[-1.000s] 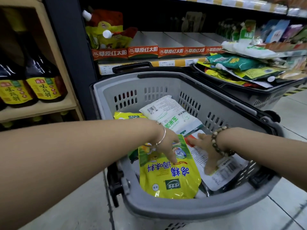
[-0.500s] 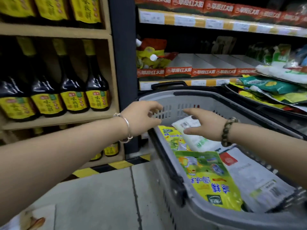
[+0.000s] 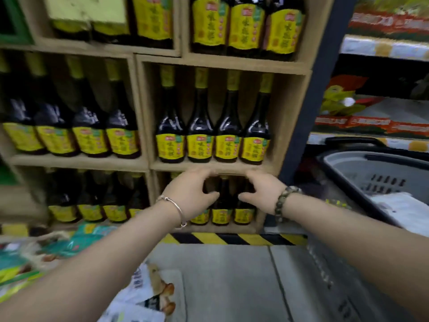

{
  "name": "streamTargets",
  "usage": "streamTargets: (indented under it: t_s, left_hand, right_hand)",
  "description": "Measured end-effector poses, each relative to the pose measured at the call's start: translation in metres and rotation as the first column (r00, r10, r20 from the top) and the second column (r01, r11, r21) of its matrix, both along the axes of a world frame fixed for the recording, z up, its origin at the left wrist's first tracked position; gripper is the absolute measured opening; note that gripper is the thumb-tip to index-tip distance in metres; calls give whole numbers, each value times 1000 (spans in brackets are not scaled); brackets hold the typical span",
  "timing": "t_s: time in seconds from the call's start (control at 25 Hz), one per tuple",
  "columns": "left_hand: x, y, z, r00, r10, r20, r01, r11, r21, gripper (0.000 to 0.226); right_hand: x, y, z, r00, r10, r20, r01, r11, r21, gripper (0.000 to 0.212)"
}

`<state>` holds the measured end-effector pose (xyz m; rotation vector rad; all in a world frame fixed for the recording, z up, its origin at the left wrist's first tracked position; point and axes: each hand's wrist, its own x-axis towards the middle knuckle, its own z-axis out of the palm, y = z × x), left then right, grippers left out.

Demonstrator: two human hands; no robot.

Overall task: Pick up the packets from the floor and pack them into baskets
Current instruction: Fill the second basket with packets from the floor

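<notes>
Head view, smeared by motion blur, faces a wooden shelf (image 3: 209, 167) stocked with dark bottles (image 3: 199, 126) bearing yellow labels. Both bare arms reach forward into the middle of the picture. The left hand (image 3: 190, 196) and the right hand (image 3: 262, 194) hang side by side, a little apart, in front of the shelf's lower board, their thumbs pointing toward each other. Each hand's fingers are loosely curled and hold nothing. Whether the fingertips touch the board cannot be told, since the blur hides the edge. A thin silver bangle (image 3: 173, 205) circles the left wrist and a bead bracelet (image 3: 284, 201) circles the right.

Packets lie on the grey floor (image 3: 232, 275) below and left of the arms. A white packet (image 3: 148, 296) with a barcode and a picture of mushrooms lies flat near the bottom edge, partly hidden under the left forearm. Further left, a heap of green packets (image 3: 69, 245) spreads along the foot of the shelf, too blurred to count. Both hands are well apart from them.

A grey basket (image 3: 371, 173) with slotted walls and a dark rim stands at the right edge, beside a dark upright post (image 3: 311, 89). Something white (image 3: 404, 210) lies inside it, and a scrap of yellow-green shows just past the right wrist at the basket's near rim. A striped strip (image 3: 232, 238) of yellow and black runs along the floor under the shelf.
</notes>
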<state>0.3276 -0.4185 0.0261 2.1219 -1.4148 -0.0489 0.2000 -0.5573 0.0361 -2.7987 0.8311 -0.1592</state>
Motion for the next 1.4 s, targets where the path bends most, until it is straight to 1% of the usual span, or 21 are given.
streamTargets:
  t_s: [0.16,0.24,0.36,0.48,0.6,0.64,0.72,0.8,0.88,0.92,1.0,1.04,1.12,1.24,1.28,1.32,1.36,1.4]
  left_hand:
    - [57,30,-44,990,136,-30,-133,985,109,49]
    - [86,45,-68,966,246,-74,-234,962,138,46]
    - [116,67,-100,872,424,-246,-411,906,102,38]
    - [130,87,-131,809,478,-343,-458,877,143,43]
    - [153,117,-162,787,539,-302,-486,842,235,42]
    - [162,131,-171,779,560,-284,-498,826,263,43]
    - [179,164,-185,720,632,-286,-556,772,308,45]
    - [189,197,-198,634,708,-311,-612,705,357,45]
    - [190,221,-210,563,759,-327,-636,651,414,42]
    - [187,228,-214,523,773,-360,-638,635,436,40]
    - [177,236,-219,492,766,-415,-607,643,467,37]
    - [172,236,-219,503,753,-424,-578,658,483,36]
    - [166,235,-218,504,735,-454,-564,678,472,36]
    - [167,238,-214,454,733,-507,-616,669,415,32]
    - [167,239,-214,432,739,-517,-636,656,405,30]
    - [167,241,-214,416,741,-527,-646,649,402,29]
    - [167,242,-215,405,745,-531,-649,643,407,29]
    - [166,243,-217,400,750,-527,-650,637,414,28]
  right_hand:
    - [75,33,-31,998,23,-51,-21,999,32,62]
    - [108,51,-46,993,51,-109,-48,998,37,61]
    - [153,72,-67,969,112,-220,-110,994,21,57]
    - [185,90,-92,925,225,-306,-238,971,-8,52]
    - [209,108,-125,870,339,-357,-368,930,-16,45]
    - [218,114,-139,848,374,-376,-406,914,-6,45]
    - [242,129,-170,813,419,-404,-439,897,48,51]
    - [262,145,-200,785,459,-416,-460,881,105,54]
    - [276,161,-227,762,477,-438,-472,872,128,56]
    - [282,166,-239,778,465,-424,-436,884,169,57]
    - [299,175,-264,854,383,-351,-288,912,293,60]
    - [309,178,-273,883,344,-320,-246,918,311,62]
    - [327,180,-288,901,303,-311,-228,939,256,70]
    - [336,175,-305,869,270,-416,-228,962,149,94]
    - [335,176,-311,853,272,-445,-246,962,117,98]
    - [333,178,-316,852,271,-449,-261,962,84,94]
    - [331,182,-320,862,269,-429,-276,960,48,84]
    - [331,186,-322,881,271,-388,-293,956,1,67]
